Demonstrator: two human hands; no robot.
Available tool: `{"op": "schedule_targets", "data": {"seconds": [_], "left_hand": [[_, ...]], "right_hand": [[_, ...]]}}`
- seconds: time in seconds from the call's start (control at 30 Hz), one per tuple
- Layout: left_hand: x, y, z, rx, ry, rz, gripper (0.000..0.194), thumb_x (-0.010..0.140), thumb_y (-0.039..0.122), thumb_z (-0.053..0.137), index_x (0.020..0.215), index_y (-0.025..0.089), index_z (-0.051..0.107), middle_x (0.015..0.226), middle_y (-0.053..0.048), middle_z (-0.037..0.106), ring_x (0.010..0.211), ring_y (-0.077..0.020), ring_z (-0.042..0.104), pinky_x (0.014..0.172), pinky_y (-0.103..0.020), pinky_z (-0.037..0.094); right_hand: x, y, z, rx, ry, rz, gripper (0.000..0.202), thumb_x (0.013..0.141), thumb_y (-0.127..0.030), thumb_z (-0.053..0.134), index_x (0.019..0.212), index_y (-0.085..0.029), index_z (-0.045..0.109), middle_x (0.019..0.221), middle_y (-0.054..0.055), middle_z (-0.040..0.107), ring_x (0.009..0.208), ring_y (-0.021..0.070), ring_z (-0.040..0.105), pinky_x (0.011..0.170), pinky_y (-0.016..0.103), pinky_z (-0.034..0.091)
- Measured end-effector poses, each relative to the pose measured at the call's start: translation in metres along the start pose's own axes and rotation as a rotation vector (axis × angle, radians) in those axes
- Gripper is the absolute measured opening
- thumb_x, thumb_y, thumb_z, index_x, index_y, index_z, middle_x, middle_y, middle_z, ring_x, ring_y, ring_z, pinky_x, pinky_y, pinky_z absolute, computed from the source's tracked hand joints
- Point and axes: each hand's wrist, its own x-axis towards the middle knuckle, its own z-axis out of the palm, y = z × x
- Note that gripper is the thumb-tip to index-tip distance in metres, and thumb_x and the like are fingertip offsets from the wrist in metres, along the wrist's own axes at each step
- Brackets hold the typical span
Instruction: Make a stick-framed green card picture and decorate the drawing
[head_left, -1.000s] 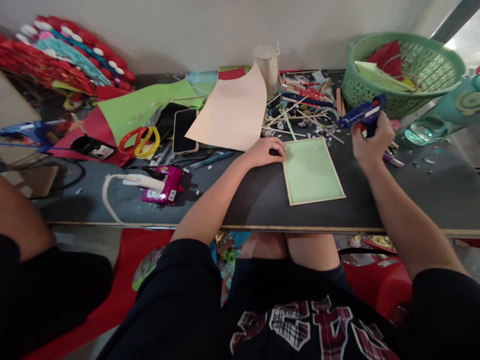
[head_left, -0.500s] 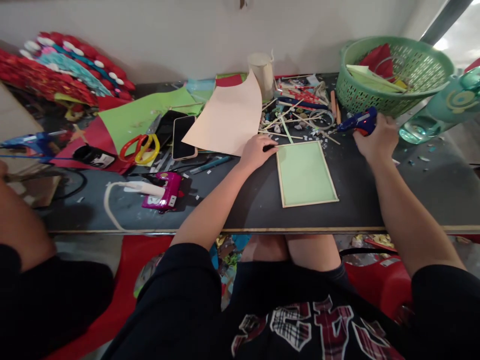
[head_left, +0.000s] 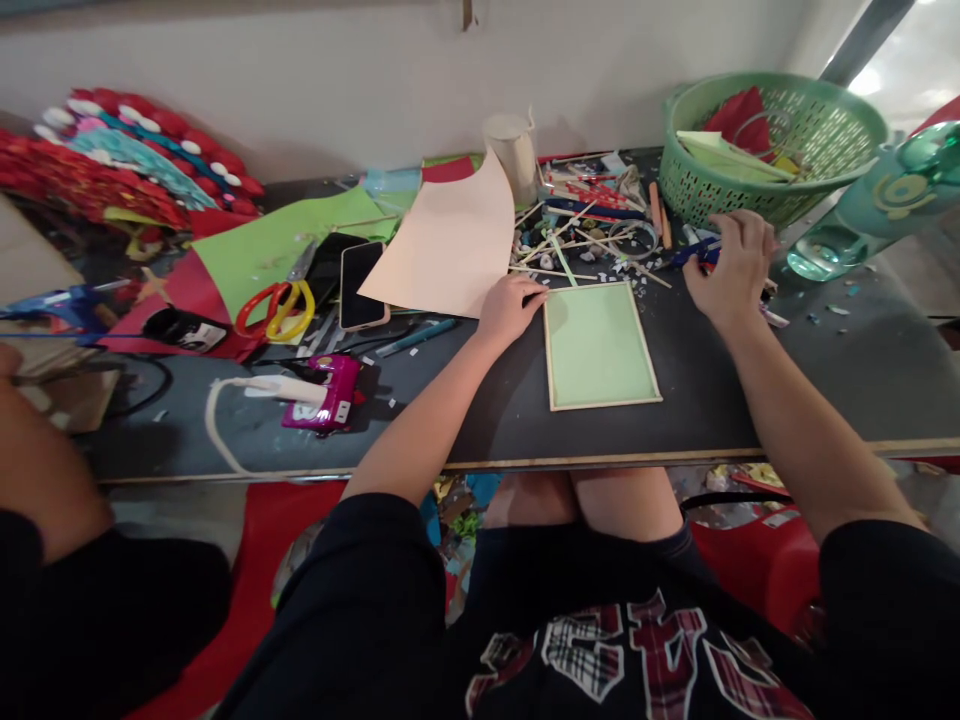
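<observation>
Lying flat on the dark bench [head_left: 712, 400], toward its front edge and between two bare hands: a green panel [head_left: 600, 345], pale, smooth and rectangular, edged all round with slim cream strips [head_left: 607, 404]. Held at the upper-left corner by the left hand [head_left: 510, 310], with fingers drawn together there, much as a second ago.

Lowered since then, off to the right: the right hand [head_left: 731, 265], along with a blue glue gun [head_left: 697, 252] of hard plastic, raised clear of the clutter before, now down about bench level near the basket. Thumb and fingers spread well apart beside the gun; cannot tell whether still gripping it. Judging by that, probably being set aside, leaving the panel steadied from the left alone.

Just past the panel's far edge, a tangle of thin, straight, pale sticks [head_left: 592, 238] and a narrow green strip [head_left: 562, 262]. Leftward, a peach sheet [head_left: 450, 240], stiff and curling upward, before a pale cylindrical cup [head_left: 512, 160]. Rightward, a green basket [head_left: 686, 185] of perforated plastic and a translucent teal bottle [head_left: 855, 225]. Farther left, scissors [head_left: 298, 312] with red and yellow handles, a flat, dark-screened phone [head_left: 363, 288] and a glossy magenta adapter [head_left: 341, 385].
</observation>
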Motion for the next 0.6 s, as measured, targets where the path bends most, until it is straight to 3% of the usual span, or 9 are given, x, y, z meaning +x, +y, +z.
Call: {"op": "schedule_targets", "data": {"seconds": [0.2, 0.4, 0.53, 0.6], "left_hand": [[-0.001, -0.002, 0.004, 0.047, 0.049, 0.042, 0.026, 0.103, 0.025, 0.058, 0.117, 0.022, 0.080, 0.120, -0.010, 0.077, 0.119, -0.0279, 0.067, 0.110, -0.047, 0.054], [-0.003, 0.010, -0.008, 0.222, 0.060, 0.026, 0.039, 0.099, 0.008, 0.049, 0.126, 0.017, 0.076, 0.134, -0.012, 0.071, 0.132, -0.0287, 0.061, 0.120, -0.045, 0.049], [-0.005, 0.016, -0.023, 0.272, 0.124, -0.047, 0.043, 0.103, 0.009, 0.042, 0.128, 0.024, 0.074, 0.149, -0.010, 0.063, 0.146, -0.0289, 0.052, 0.126, -0.046, 0.043], [-0.006, 0.018, -0.032, 0.289, 0.166, -0.081, 0.043, 0.105, 0.012, 0.042, 0.132, 0.025, 0.072, 0.159, -0.009, 0.056, 0.153, -0.0304, 0.046, 0.128, -0.049, 0.038]], "right_hand": [[-0.007, -0.018, 0.006, 0.098, -0.097, -0.119, 0.030, 0.093, -0.026, 0.054, 0.116, -0.024, 0.073, 0.136, 0.018, 0.062, 0.131, 0.0395, 0.053, 0.106, 0.058, 0.042], [-0.016, -0.011, 0.025, 0.113, 0.042, -0.134, 0.020, 0.091, -0.023, 0.058, 0.100, -0.023, 0.076, 0.118, 0.013, 0.072, 0.121, 0.0360, 0.062, 0.107, 0.055, 0.045], [-0.021, 0.001, 0.005, 0.038, 0.030, -0.101, 0.022, 0.095, -0.020, 0.056, 0.106, -0.023, 0.075, 0.119, 0.013, 0.074, 0.120, 0.0334, 0.064, 0.110, 0.052, 0.044], [-0.022, 0.014, -0.013, -0.025, 0.046, -0.008, 0.027, 0.098, -0.016, 0.053, 0.113, -0.019, 0.075, 0.124, 0.017, 0.075, 0.124, 0.0304, 0.063, 0.113, 0.046, 0.041]]}}
